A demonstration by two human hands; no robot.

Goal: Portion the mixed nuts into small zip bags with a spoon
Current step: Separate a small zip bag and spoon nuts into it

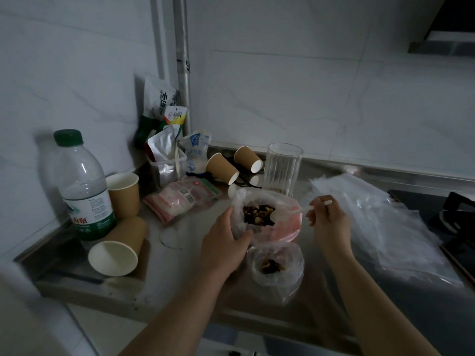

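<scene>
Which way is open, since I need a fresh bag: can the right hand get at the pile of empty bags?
Probably yes. The pile of empty bags lies just right of the right hand with nothing between, but its fingers hold the spoon.

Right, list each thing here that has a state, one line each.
Big bag: open, nuts inside, held by left hand.
Spoon: bowl in the big bag, handle pinched by right hand.
Small bag: open, a few nuts inside.
Bottle: upright, capped.
Glass: upright.
Front cup: on its side.
Cup by bottle: upright.
Two back cups: on their sides.
</scene>
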